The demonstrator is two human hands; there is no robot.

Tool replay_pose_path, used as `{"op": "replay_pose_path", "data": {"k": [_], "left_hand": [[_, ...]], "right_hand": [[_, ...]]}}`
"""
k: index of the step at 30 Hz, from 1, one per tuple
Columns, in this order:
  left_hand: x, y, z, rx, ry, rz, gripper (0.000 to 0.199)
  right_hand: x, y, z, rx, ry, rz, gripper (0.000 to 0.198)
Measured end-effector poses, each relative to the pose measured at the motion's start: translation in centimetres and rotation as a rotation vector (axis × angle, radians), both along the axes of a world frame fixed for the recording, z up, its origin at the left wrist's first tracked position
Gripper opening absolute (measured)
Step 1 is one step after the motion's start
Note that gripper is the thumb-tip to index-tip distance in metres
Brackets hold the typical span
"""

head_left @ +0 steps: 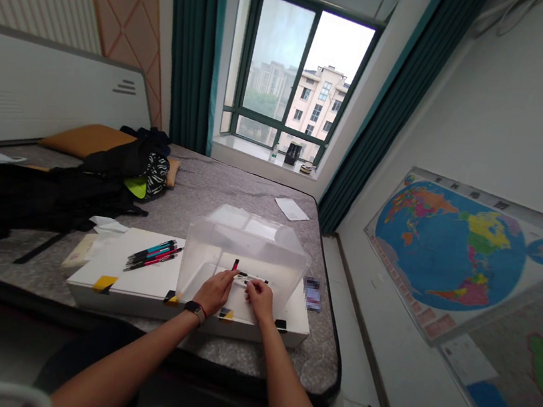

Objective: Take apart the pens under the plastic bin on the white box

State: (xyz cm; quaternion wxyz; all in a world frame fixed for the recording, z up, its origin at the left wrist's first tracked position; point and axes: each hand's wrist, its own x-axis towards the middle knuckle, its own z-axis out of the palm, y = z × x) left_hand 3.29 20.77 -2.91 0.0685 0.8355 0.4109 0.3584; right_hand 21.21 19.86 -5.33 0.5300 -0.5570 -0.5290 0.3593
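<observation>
My left hand (215, 292), with a dark watch on the wrist, is closed. A red-and-black pen (235, 264) sticks up from behind its fingertips. My right hand (259, 297) is pinched close by, at a thin pen-like piece (242, 281) with a dark tip. Beyond the fingers lies a slim whitish pen with dark ends (258, 278). Both hands are at the open front of a clear plastic box (205, 241). It rests on a white flat case (133, 285). Several blue, black and red pens (153, 255) lie together on the case, left of the box.
Black-and-yellow tape pieces (105, 284) mark the case's front edge. The case lies on a grey mattress (234, 181). A phone-like item (312, 294) is to the right, and white paper (291, 209) lies behind. A black bag (40, 194) and tissue (107, 225) are at left.
</observation>
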Motion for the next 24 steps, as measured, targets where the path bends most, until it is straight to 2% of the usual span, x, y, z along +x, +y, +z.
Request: {"op": "replay_pose_path", "data": {"k": [3, 7, 11, 18, 24], "left_hand": [[0.0, -0.2, 0.4, 0.003, -0.019, 0.02, 0.05], [0.1, -0.4, 0.8, -0.039, 0.057, 0.086, 0.06], [0.2, -0.4, 1.0, -0.043, 0.091, 0.078, 0.064], [0.4, 0.1, 0.4, -0.073, 0.112, 0.102, 0.052], [0.1, 0.6, 0.3, -0.114, -0.092, 0.2, 0.045]], "right_hand": [[-0.1, 0.0, 0.2, -0.004, 0.0, 0.031, 0.036], [-0.2, -0.1, 0.5, -0.039, -0.014, 0.06, 0.042], [-0.2, -0.1, 0.7, -0.044, -0.022, 0.1, 0.046], [0.0, 0.2, 0.4, -0.088, 0.064, 0.062, 0.048], [0.1, 0.1, 0.8, -0.094, 0.096, 0.052, 0.052]]}}
